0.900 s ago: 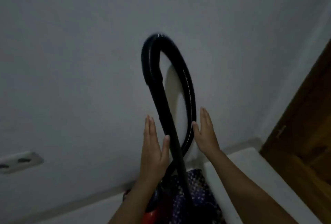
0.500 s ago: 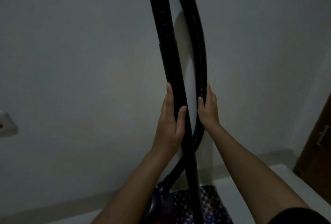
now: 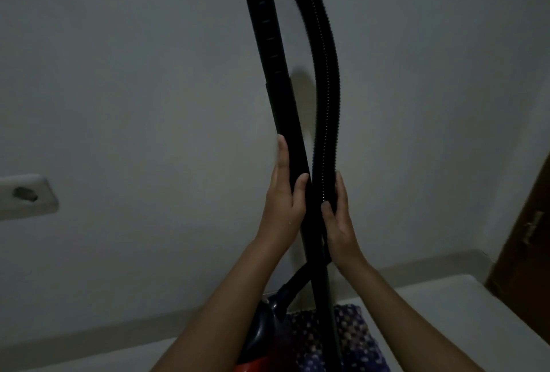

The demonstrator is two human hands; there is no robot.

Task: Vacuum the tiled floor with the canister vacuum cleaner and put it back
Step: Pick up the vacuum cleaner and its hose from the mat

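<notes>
Left hand [image 3: 282, 202] has the black wand [image 3: 276, 74] pinched between thumb and fingers, with the fingers lying pretty straight up its left side. Right hand [image 3: 339, 222] does the same on the ribbed hose [image 3: 326, 74], thumb in front, fingers behind. Both hands sit side by side, almost touching. The wand stands near upright, leaning a bit left toward the top, and the hose arcs up beside it against the wall [image 3: 134, 88]. The red canister [image 3: 259, 342] sits below the wrists, next to a patterned cloth [image 3: 357, 342].
</notes>
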